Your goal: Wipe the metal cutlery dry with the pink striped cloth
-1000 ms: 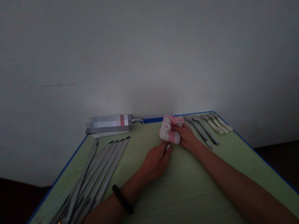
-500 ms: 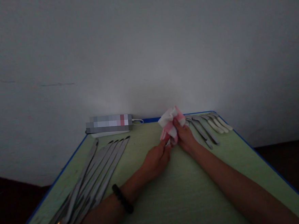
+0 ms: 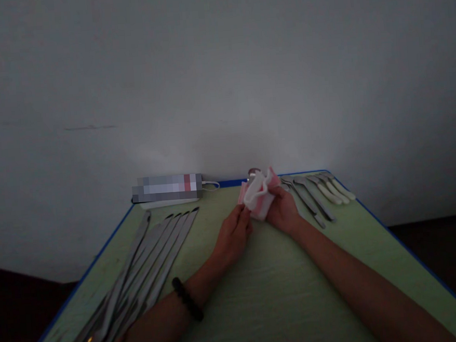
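Note:
My left hand (image 3: 234, 233) is closed at the lower left of a crumpled pink and white cloth (image 3: 259, 195). Above the cloth's far edge shows the rounded metal end of a spoon (image 3: 254, 172); its handle is hidden behind my left fingers and the cloth. My right hand (image 3: 285, 208) grips the cloth from the right, thumb on top and the other fingers mostly out of sight. Just beyond the right hand lie metal spoons and forks (image 3: 311, 196), and a few pieces with cream handles (image 3: 333, 192).
Several long metal knives (image 3: 167, 253) fan out on the left of the green table (image 3: 261, 304). A blurred-out box-like object (image 3: 167, 188) with a white cable (image 3: 213, 184) stands at the back left. A grey wall (image 3: 221, 77) rises behind the blue table edge.
The cloth has been turned and folded differently in my hands, and the spoon's rounded end now shows above it. My left hand has shifted slightly left and away from me.

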{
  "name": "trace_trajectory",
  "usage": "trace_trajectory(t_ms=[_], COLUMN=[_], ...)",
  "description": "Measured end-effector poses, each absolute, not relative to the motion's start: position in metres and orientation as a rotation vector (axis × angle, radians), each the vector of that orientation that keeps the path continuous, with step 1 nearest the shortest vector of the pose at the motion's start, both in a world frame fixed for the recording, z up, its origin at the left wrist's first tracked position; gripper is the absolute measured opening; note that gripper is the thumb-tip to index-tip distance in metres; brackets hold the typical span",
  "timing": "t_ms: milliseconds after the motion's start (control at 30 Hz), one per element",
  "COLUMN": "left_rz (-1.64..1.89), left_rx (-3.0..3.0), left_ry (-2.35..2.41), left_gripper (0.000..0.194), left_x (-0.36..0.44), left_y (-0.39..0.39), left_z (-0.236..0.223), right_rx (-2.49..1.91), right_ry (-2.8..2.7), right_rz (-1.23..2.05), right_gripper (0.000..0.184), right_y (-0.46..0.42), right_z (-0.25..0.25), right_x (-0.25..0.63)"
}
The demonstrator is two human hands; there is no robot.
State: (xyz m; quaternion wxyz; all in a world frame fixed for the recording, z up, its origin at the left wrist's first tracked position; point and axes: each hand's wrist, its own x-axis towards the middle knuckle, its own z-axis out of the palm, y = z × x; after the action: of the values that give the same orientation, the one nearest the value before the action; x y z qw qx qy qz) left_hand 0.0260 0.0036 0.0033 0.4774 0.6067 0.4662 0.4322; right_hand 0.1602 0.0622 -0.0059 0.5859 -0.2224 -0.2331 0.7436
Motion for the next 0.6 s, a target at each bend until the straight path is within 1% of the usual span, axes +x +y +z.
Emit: trace_trajectory(t_ms=[133,200,267,500,600], left_rz=[1.131,1.151,1.132,0.954,0.955], left_rx=[1.45,1.463,1.497,1.788,1.828], left_ry=[1.143,1.157,1.178,1.31,1.397], left_gripper=[0.024,0.024,0.025,0.031,0.031], left_x=[0.025,0.024,0.023,0.021,0.021], left_y=[0.001,0.001,0.001,0.002,0.004], left_z=[0.008,0.009,0.009,0.008,0.008], right_rx=[-0.678,-0.653,-0.581,-0.576,-0.569], right_ry=[-0.574,-0.585,-0.618,-0.618,-0.587], right_rz=[1.59,1.471,1.42,1.401,1.444], right_gripper=[0.02,0.017,0.015,0.029,0.029], right_y=[0.066,0.068,0.069,0.069,0.066], right_z=[-0.01,-0.01,-0.008,-0.001,0.0], right_x=[0.162,0.162,0.161,0.166,0.169])
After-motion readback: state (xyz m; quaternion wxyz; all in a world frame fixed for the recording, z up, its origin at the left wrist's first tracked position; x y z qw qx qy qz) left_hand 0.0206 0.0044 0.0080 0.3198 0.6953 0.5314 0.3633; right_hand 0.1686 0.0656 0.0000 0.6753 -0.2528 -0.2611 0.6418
